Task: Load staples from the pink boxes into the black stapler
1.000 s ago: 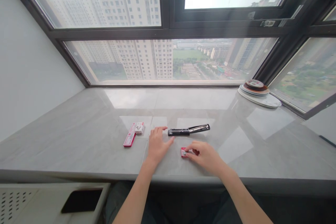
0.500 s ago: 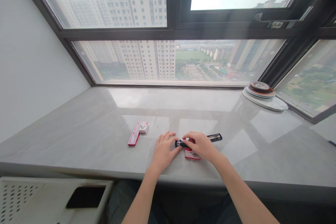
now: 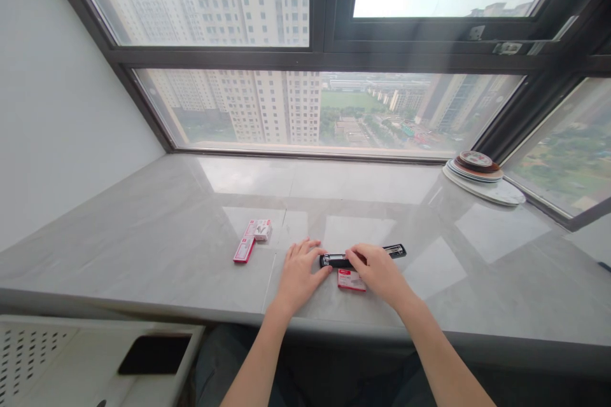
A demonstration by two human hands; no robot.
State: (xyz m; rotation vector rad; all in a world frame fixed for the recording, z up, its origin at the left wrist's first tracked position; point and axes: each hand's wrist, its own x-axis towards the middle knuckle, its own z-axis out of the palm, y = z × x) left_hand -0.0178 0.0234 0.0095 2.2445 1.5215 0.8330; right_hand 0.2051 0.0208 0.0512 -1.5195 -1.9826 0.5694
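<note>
Head view, one frame. Grey stone sill (image 3: 157, 248) under a wide window (image 3: 315, 108), seen from above and behind the hands.

Stapler (image 3: 363, 255): black, lying opened out flat on the sill, long axis running roughly 9 to 3 o'clock, just past the hands. Its left end and its right end show; the middle is covered by the right hand.

Left hand (image 3: 300, 273): palm down on the sill at about 9 o'clock of the stapler. Fingers lightly spread and extended; thumb reaches toward the stapler's left end and looks to touch it. Nothing gripped.

Right hand (image 3: 379, 270): lies over the stapler's middle, back of hand up. Fingers curled together down onto the stapler; whether they pinch something small there cannot be told.

Small red box (image 3: 351, 281): flat on the sill at 6 o'clock of the stapler, just beside it, partly under the right hand's edge.

Red and white boxes (image 3: 252, 239): two, touching each other, at 10 o'clock of the left hand, near it but apart.

Stack of plates (image 3: 482, 170): far right of the sill, at 2 o'clock, well apart from the hands.
</note>
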